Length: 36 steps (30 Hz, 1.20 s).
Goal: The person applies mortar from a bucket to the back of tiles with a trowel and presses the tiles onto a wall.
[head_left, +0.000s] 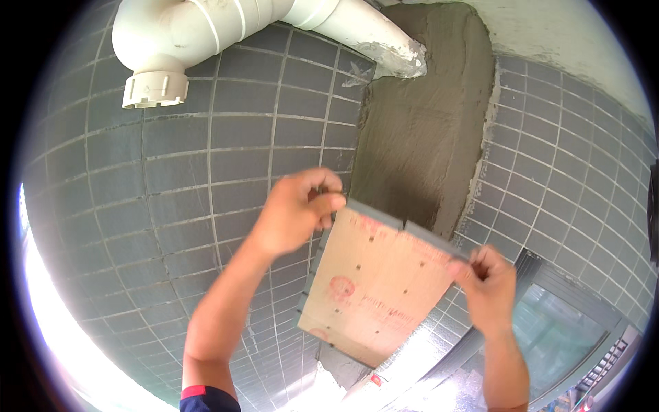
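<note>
A paper-faced mosaic tile sheet (374,285) hangs between my two hands, tilted down to the right. Its brown paper with red print and small holes faces me, and dark grey tile edges show along its top and left side. My left hand (302,209) pinches the upper left corner. At the upper right corner my right hand (486,285) grips it between thumb and fingers. Behind the sheet's top edge a band of wet grey mortar (429,123) covers a strip of wall. The lower part of this strip is hidden by the sheet.
A white plastic drain pipe (237,24) with an open-ended collar (155,89) crosses the upper left and enters the wall beside the mortar. Grey tiled walls flank the strip on the left (244,130) and right (528,151). A framed window (563,329) sits at lower right.
</note>
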### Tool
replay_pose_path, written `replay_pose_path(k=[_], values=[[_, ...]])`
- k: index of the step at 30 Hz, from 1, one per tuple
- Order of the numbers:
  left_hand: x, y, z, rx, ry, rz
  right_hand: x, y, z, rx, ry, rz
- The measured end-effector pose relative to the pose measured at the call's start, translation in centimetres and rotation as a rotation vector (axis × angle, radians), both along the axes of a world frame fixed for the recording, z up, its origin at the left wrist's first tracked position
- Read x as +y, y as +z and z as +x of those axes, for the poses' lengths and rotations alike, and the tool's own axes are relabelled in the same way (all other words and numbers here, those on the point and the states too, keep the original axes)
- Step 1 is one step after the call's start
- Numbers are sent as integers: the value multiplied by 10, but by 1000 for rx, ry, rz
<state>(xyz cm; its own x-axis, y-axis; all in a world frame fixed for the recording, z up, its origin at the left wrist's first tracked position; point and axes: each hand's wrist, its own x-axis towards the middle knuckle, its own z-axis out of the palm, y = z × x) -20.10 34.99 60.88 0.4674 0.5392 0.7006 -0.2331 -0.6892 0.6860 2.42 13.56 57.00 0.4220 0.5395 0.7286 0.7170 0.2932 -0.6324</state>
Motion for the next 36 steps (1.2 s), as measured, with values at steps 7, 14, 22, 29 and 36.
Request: replay_pose_path(k=[7,14,22,29,36], values=[[35,56,4,152,240,544,11,82,-2,-297,-106,26],[59,69,16,236,481,904,33,109,-5,-386,-231,-72],[87,106,42,432,734,1316,62,124,0,-426,-324,-64],[97,130,69,583,806,1399,82,137,2,-419,-386,-45],[109,127,74,554,788,1406,95,133,7,-382,-396,1]])
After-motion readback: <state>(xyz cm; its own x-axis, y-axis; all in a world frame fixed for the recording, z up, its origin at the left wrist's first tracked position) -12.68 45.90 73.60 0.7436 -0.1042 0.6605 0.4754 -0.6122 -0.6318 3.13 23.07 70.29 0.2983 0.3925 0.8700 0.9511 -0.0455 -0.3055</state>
